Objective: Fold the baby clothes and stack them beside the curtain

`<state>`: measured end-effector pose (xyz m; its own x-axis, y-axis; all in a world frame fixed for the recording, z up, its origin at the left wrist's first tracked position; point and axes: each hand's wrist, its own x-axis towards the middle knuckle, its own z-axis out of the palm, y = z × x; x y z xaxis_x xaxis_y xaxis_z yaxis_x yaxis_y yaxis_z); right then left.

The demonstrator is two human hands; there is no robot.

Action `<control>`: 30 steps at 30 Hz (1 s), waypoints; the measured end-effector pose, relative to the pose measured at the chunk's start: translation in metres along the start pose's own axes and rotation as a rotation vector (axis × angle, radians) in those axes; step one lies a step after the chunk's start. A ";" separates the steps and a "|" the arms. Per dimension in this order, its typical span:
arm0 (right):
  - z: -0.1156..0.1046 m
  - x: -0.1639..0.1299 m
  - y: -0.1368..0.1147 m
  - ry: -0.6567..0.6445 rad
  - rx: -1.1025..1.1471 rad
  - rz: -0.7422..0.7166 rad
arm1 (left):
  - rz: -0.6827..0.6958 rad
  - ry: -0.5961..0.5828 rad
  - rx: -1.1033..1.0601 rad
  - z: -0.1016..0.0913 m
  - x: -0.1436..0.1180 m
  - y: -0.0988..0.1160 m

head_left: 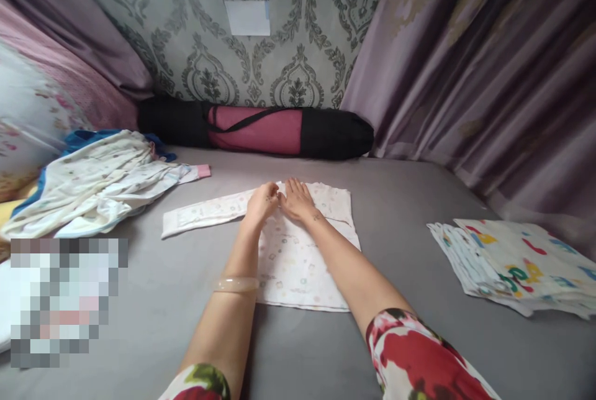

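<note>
A small white printed garment (298, 263) lies flat on the grey bed sheet (400, 213), one long sleeve stretched out to the left. My left hand (261, 199) rests near its collar with the fingers curled on the fabric. Beside it, my right hand (296, 199) lies flat with the fingers spread on the cloth. The two hands touch each other at the garment's top edge. A pale bangle (236, 284) is on my left wrist.
A heap of unfolded pale clothes (93, 182) lies at the left. A stack of folded cloths with coloured prints (516, 263) sits at the right. A black and pink rolled bag (261, 128) lies along the patterned wall. Purple curtains hang at both sides.
</note>
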<state>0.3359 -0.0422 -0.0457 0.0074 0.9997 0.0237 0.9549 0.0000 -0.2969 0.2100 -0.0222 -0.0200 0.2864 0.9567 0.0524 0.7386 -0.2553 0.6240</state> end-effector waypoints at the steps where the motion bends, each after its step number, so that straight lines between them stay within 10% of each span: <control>1: 0.000 0.000 0.000 -0.005 0.005 0.001 | 0.001 -0.004 0.010 0.000 0.000 0.001; 30: -0.020 -0.042 0.057 0.072 -0.014 0.253 | 0.076 -0.136 0.143 0.005 -0.002 0.003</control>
<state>0.3960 -0.0845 -0.0443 0.2671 0.9635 0.0183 0.9240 -0.2507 -0.2888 0.2142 -0.0254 -0.0219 0.4173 0.9086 -0.0166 0.7878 -0.3526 0.5051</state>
